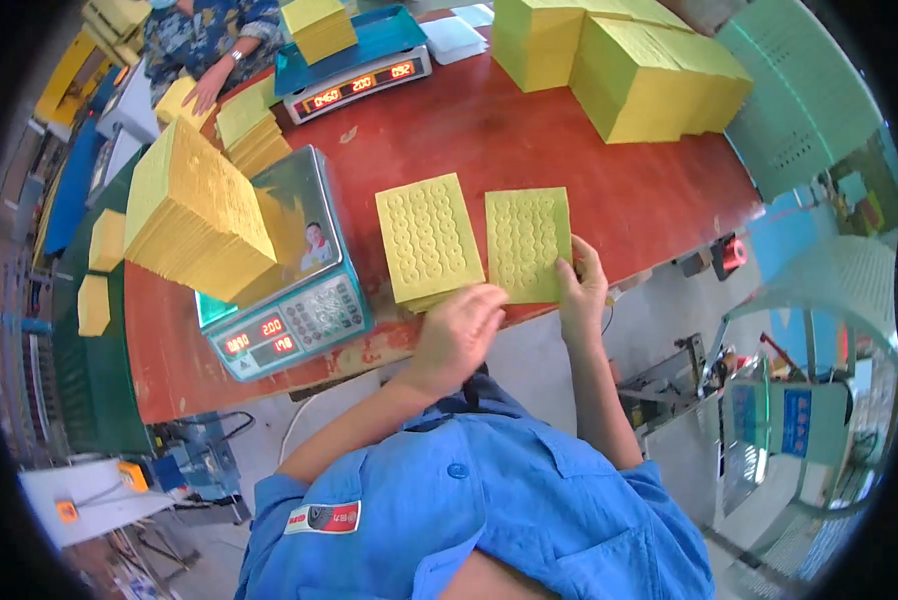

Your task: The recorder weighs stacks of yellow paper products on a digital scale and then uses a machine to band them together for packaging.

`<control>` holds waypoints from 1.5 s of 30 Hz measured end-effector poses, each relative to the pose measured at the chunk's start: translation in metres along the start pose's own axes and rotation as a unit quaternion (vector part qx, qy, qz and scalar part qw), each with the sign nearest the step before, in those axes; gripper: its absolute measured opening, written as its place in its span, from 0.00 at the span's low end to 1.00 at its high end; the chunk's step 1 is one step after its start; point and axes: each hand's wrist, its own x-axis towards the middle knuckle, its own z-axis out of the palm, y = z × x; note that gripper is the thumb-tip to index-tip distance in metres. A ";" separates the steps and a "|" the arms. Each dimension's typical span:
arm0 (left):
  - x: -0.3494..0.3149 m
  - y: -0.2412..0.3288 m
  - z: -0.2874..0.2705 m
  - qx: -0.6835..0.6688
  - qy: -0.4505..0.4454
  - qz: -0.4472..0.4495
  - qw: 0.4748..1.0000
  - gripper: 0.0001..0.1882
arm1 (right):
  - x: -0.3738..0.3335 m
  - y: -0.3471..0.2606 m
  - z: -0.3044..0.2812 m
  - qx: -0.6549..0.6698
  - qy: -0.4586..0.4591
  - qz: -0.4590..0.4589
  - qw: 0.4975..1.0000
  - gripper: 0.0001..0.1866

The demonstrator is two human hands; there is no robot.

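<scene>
Two yellow paper pieces with rows of embossed ring patterns are in front of me near the red table's edge. The left one is a low paper stack [429, 240] lying on the table. To its right, my right hand [583, 288] grips an embossed yellow sheet [525, 240] by its right edge, thumb on top; whether it is one sheet or several I cannot tell. My left hand [459, 338] is at the lower right corner of the stack, its fingers bent and pressed together by the sheet's lower left corner. What they pinch, if anything, is hidden.
A teal scale [294, 325] with a tall yellow paper pile [194, 215] stands left on the red table [419, 120]. Behind it, another scale [359, 85] bears a smaller pile. Large yellow stacks [649, 85] are at the back right. A co-worker's hand [209, 85] touches paper, far left.
</scene>
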 end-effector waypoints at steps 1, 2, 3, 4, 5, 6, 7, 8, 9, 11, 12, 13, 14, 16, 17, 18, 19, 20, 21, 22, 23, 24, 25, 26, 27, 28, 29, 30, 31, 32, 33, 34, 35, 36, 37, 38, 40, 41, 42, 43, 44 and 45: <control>0.000 0.002 0.015 0.005 -0.016 0.019 1.000 0.14 | 0.009 0.014 -0.003 -0.035 -0.005 -0.001 0.999 0.18; -0.001 0.002 0.027 0.010 -0.032 0.035 0.999 0.15 | 0.015 0.020 -0.002 -0.070 -0.012 0.000 0.997 0.18; 0.000 0.000 0.035 0.026 -0.065 0.032 0.997 0.17 | 0.020 0.023 -0.001 -0.076 -0.021 0.007 0.997 0.19; -0.001 -0.003 0.046 0.031 -0.056 0.021 0.998 0.17 | 0.024 0.026 -0.002 -0.077 -0.036 0.010 0.996 0.19; -0.005 -0.010 0.056 0.080 -0.063 0.020 0.995 0.19 | 0.030 0.031 -0.001 -0.124 -0.048 -0.001 0.991 0.20; -0.009 -0.018 0.069 0.124 -0.072 0.019 0.989 0.21 | 0.035 0.034 -0.004 -0.172 -0.056 -0.014 0.983 0.21; -0.019 -0.028 0.076 0.158 -0.103 0.013 0.982 0.25 | 0.038 0.035 0.000 -0.254 -0.070 -0.055 0.963 0.22; -0.027 -0.039 0.086 0.223 -0.132 0.041 0.965 0.27 | 0.034 0.023 0.004 -0.248 -0.078 -0.058 0.964 0.22; -0.030 -0.043 0.094 0.226 -0.125 0.027 0.966 0.26 | 0.034 0.021 0.001 -0.315 -0.083 -0.091 0.941 0.21; -0.022 -0.035 0.096 0.293 -0.162 0.082 0.939 0.24 | 0.035 0.025 -0.018 -0.438 -0.068 -0.239 0.864 0.19; -0.022 -0.036 0.100 0.285 -0.121 0.083 0.947 0.23 | 0.034 0.029 -0.024 -0.423 -0.078 -0.250 0.867 0.18; -0.022 -0.037 0.101 0.263 -0.110 0.056 0.957 0.23 | 0.028 0.018 -0.022 -0.414 -0.110 -0.238 0.872 0.16; -0.020 -0.036 0.102 0.232 -0.104 0.038 0.966 0.22 | 0.024 0.022 -0.025 -0.410 -0.124 -0.242 0.871 0.16; -0.023 -0.037 0.097 0.255 -0.112 0.043 0.960 0.21 | 0.022 0.029 -0.027 -0.463 -0.234 -0.267 0.812 0.15; -0.023 -0.038 0.096 0.270 -0.128 0.062 0.952 0.20 | 0.018 0.028 -0.021 -0.451 -0.216 -0.296 0.814 0.14; -0.024 -0.040 0.095 0.271 -0.124 0.058 0.953 0.20 | 0.019 0.028 -0.019 -0.451 -0.221 -0.299 0.812 0.14; -0.026 -0.041 0.094 0.240 -0.113 0.046 0.963 0.18 | 0.021 0.028 -0.018 -0.458 -0.226 -0.294 0.808 0.14; -0.024 -0.039 0.087 0.206 -0.104 0.037 0.972 0.17 | 0.022 0.028 -0.018 -0.466 -0.229 -0.287 0.805 0.13; -0.022 -0.035 0.081 0.204 -0.103 0.037 0.973 0.17 | 0.023 0.028 -0.017 -0.468 -0.229 -0.287 0.804 0.13; -0.020 -0.031 0.076 0.123 -0.114 0.004 0.986 0.15 | 0.023 0.027 -0.017 -0.461 -0.219 -0.283 0.812 0.13; -0.019 -0.026 0.067 0.041 -0.124 -0.031 0.991 0.14 | 0.021 0.024 -0.016 -0.454 -0.210 -0.279 0.820 0.12; -0.018 -0.026 0.062 0.038 -0.124 -0.029 0.991 0.14 | 0.020 0.018 -0.014 -0.456 -0.209 -0.278 0.819 0.12; -0.016 -0.028 0.056 0.040 -0.116 -0.006 0.992 0.14 | 0.021 0.010 -0.009 -0.443 -0.184 -0.260 0.838 0.11; -0.016 -0.024 0.053 0.037 -0.111 0.019 0.993 0.13 | 0.017 0.001 -0.008 -0.434 -0.156 -0.239 0.855 0.11; -0.016 -0.023 0.047 0.026 -0.119 0.027 0.992 0.13 | 0.017 -0.003 -0.003 -0.437 -0.150 -0.259 0.848 0.10; -0.018 -0.022 0.039 0.023 -0.147 0.023 0.989 0.13 | 0.014 -0.009 0.002 -0.444 -0.138 -0.253 0.848 0.10; -0.018 -0.021 0.027 0.023 -0.173 0.023 0.984 0.13 | 0.010 -0.016 0.012 -0.416 -0.144 -0.260 0.860 0.10; -0.021 -0.017 0.018 0.022 -0.180 0.035 0.983 0.13 | 0.005 -0.021 0.019 -0.382 -0.151 -0.268 0.871 0.10; -0.026 -0.012 0.007 0.010 -0.178 0.026 0.984 0.12 | -0.001 -0.026 0.025 -0.371 -0.144 -0.275 0.875 0.08; -0.025 -0.009 -0.007 0.001 -0.173 0.022 0.985 0.11 | -0.005 -0.036 0.031 -0.368 -0.130 -0.282 0.876 0.08; -0.026 -0.005 -0.022 0.013 -0.172 0.030 0.985 0.11 | -0.012 -0.046 0.038 -0.334 -0.147 -0.265 0.893 0.07; -0.028 0.000 -0.038 -0.016 -0.090 0.030 0.995 0.10 | -0.020 -0.056 0.046 -0.298 -0.167 -0.248 0.906 0.07; -0.027 0.003 -0.057 -0.046 -0.007 0.034 0.998 0.09 | -0.028 -0.066 0.057 -0.273 -0.173 -0.278 0.905 0.07; -0.027 0.007 -0.080 -0.032 -0.006 0.040 0.999 0.09 | -0.033 -0.072 0.071 -0.260 -0.172 -0.286 0.906 0.07; -0.028 0.011 -0.104 -0.029 0.062 0.009 0.998 0.08 | -0.038 -0.077 0.087 -0.214 -0.212 -0.296 0.906 0.08; -0.032 0.015 -0.128 -0.030 0.130 -0.020 0.991 0.08 | -0.047 -0.086 0.101 -0.172 -0.249 -0.306 0.903 0.09; -0.045 0.014 -0.166 -0.027 0.223 -0.091 0.970 0.07 | -0.056 -0.097 0.138 -0.148 -0.271 -0.322 0.895 0.11; -0.052 0.014 -0.187 -0.048 0.266 -0.109 0.957 0.07 | -0.060 -0.101 0.159 -0.120 -0.302 -0.335 0.884 0.11; -0.055 0.012 -0.206 -0.073 0.306 -0.124 0.941 0.09 | -0.063 -0.106 0.177 -0.095 -0.329 -0.349 0.872 0.10; -0.061 0.006 -0.222 -0.073 0.308 -0.122 0.941 0.09 | -0.067 -0.109 0.193 -0.096 -0.346 -0.307 0.881 0.09; -0.066 -0.006 -0.237 -0.068 0.358 -0.123 0.923 0.10 | -0.067 -0.107 0.212 -0.098 -0.342 -0.311 0.881 0.09; -0.071 -0.018 -0.251 -0.064 0.407 -0.126 0.903 0.12 | -0.066 -0.102 0.230 -0.091 -0.349 -0.277 0.891 0.08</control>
